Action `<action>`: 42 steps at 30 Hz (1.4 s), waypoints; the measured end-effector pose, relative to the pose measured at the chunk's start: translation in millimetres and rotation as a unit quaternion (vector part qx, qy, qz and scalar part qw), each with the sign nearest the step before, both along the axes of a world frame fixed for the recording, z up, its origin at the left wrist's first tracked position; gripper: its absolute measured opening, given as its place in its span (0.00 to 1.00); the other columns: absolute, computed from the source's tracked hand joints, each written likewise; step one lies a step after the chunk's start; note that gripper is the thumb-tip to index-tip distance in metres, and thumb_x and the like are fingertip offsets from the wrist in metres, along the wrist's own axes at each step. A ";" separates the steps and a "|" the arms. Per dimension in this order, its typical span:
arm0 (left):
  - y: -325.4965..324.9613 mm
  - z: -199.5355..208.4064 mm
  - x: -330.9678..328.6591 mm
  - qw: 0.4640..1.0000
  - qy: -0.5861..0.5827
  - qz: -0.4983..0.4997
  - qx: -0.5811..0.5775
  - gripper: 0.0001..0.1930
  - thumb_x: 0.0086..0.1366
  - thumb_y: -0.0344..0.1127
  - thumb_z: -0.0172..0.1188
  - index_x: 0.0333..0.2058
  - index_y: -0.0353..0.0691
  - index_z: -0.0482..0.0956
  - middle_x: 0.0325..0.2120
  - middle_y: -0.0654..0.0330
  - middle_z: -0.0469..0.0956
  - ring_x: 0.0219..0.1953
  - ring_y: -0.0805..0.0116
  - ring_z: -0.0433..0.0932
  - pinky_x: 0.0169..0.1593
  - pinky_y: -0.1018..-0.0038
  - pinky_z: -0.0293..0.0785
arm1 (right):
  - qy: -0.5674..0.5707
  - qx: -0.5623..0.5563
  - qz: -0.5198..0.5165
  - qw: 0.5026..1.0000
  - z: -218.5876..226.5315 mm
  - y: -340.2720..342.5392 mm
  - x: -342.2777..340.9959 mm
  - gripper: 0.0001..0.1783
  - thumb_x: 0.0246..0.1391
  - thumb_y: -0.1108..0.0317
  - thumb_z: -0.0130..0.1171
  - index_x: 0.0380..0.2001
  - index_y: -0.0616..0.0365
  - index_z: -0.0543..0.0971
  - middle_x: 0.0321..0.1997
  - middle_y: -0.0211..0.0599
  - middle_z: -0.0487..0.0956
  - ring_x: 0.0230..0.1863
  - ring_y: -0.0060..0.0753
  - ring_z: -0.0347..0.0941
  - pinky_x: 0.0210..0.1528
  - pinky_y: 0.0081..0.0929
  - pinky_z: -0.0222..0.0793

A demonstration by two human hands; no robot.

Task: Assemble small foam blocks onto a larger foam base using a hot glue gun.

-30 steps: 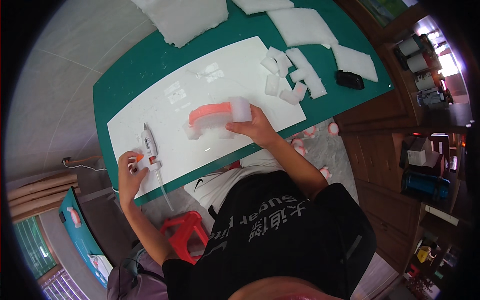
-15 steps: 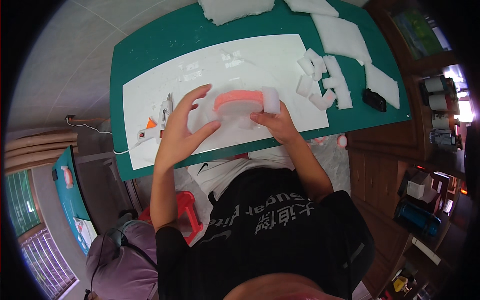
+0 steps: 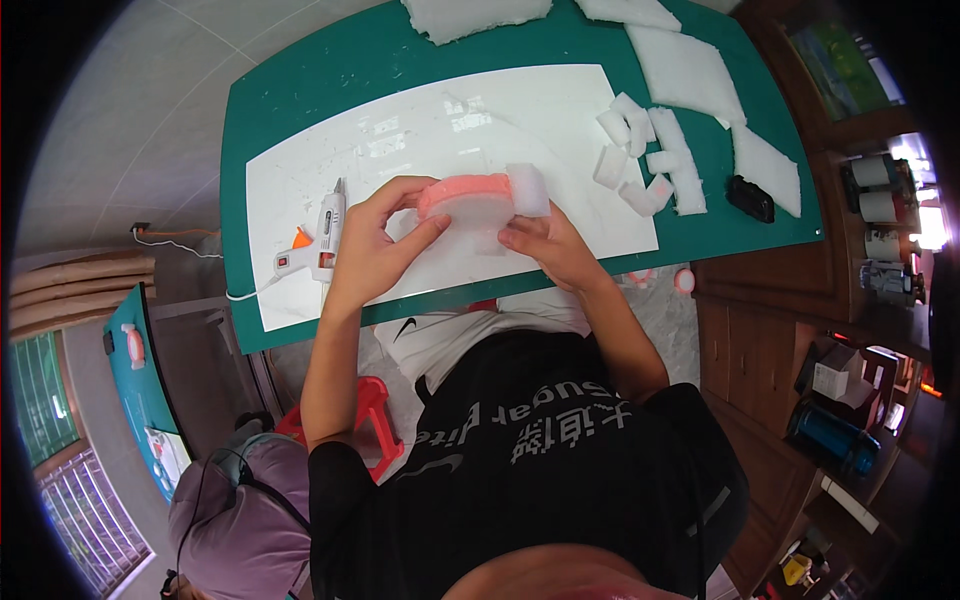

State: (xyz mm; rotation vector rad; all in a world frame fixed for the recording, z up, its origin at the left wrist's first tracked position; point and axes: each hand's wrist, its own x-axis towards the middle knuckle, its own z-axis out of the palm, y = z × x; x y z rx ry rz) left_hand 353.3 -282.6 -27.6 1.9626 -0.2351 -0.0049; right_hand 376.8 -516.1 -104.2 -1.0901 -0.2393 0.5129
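Observation:
Between my hands, above the white board, is a round foam piece with a white face and a pink rim. A small white foam block sits against its right end. My left hand grips the round piece at its left edge, thumb on the near face and fingers behind. My right hand holds the right end by the white block, its thumb at the lower edge; its other fingers are partly hidden. A white glue gun with an orange part lies left of my left hand.
Several white foam blocks lie at the board's right edge. Larger white foam sheets rest along the green table mat. A black object lies at the right. A red stool stands below, near a person in purple.
My left hand has moved right and closed on the round piece's left edge. The piece has shifted slightly left, with my right hand still on it.

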 end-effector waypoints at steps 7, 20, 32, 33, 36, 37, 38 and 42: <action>-0.8 3.2 -3.7 1.000 -0.001 -0.006 -0.022 0.18 0.59 0.24 0.66 0.48 0.30 0.76 0.43 0.56 0.79 0.47 0.70 0.77 0.56 0.74 0.70 | 0.077 0.038 0.044 0.995 -7.6 -6.4 0.9 0.29 0.57 0.78 0.58 0.61 0.64 0.65 0.55 0.38 0.74 0.55 0.29 0.72 0.59 0.29 0.67; 5.2 -7.1 -9.3 0.997 -0.043 0.069 -0.009 0.16 0.59 0.27 0.66 0.46 0.31 0.77 0.38 0.56 0.81 0.41 0.70 0.78 0.53 0.73 0.72 | -0.035 -0.132 -0.030 0.990 21.6 -75.9 13.3 0.21 0.60 0.77 0.50 0.58 0.61 0.71 0.50 0.36 0.77 0.47 0.29 0.75 0.48 0.27 0.75; -11.3 -11.6 -7.4 0.988 -0.061 0.105 0.090 0.16 0.59 0.31 0.65 0.45 0.32 0.78 0.38 0.54 0.83 0.42 0.66 0.80 0.52 0.71 0.73 | -0.254 -0.484 -0.250 0.799 29.2 -124.7 7.2 0.14 0.51 0.71 0.61 0.43 0.59 0.80 0.42 0.42 0.77 0.46 0.47 0.71 0.51 0.34 0.66; -11.3 -13.0 -6.6 0.988 -0.068 0.101 0.093 0.16 0.59 0.31 0.65 0.45 0.32 0.78 0.38 0.54 0.83 0.42 0.66 0.80 0.52 0.72 0.73 | -0.258 -0.484 -0.245 0.800 31.3 -123.4 8.4 0.14 0.51 0.71 0.61 0.43 0.59 0.80 0.42 0.42 0.77 0.46 0.47 0.71 0.51 0.34 0.66; -11.6 -12.8 -8.5 0.988 -0.073 0.102 0.093 0.16 0.59 0.31 0.65 0.45 0.32 0.78 0.37 0.53 0.83 0.41 0.66 0.80 0.51 0.72 0.73 | -0.271 -0.524 -0.209 0.780 34.4 -120.7 10.8 0.13 0.51 0.73 0.61 0.42 0.61 0.79 0.42 0.43 0.77 0.46 0.48 0.71 0.51 0.35 0.67; -11.6 -12.0 -9.3 0.988 -0.072 0.103 0.092 0.16 0.59 0.31 0.65 0.45 0.32 0.78 0.37 0.53 0.82 0.41 0.66 0.80 0.51 0.73 0.73 | -0.304 -0.529 -0.211 0.764 31.3 -119.7 11.1 0.13 0.50 0.73 0.62 0.41 0.61 0.79 0.42 0.43 0.77 0.45 0.48 0.71 0.49 0.35 0.67; -12.5 -12.0 -9.5 0.987 -0.072 0.114 0.091 0.16 0.59 0.31 0.65 0.45 0.32 0.78 0.37 0.53 0.82 0.41 0.66 0.80 0.51 0.73 0.73 | -0.337 -0.533 -0.214 0.746 29.0 -119.0 11.5 0.13 0.49 0.74 0.62 0.41 0.61 0.79 0.41 0.43 0.77 0.44 0.47 0.71 0.47 0.35 0.68; -15.1 -10.1 -11.3 0.988 -0.078 0.107 0.078 0.16 0.59 0.31 0.65 0.45 0.32 0.78 0.38 0.51 0.82 0.41 0.62 0.81 0.50 0.72 0.73 | -0.322 -0.557 -0.199 0.739 33.6 -114.3 10.1 0.14 0.48 0.73 0.65 0.40 0.61 0.78 0.39 0.42 0.78 0.43 0.45 0.73 0.45 0.33 0.70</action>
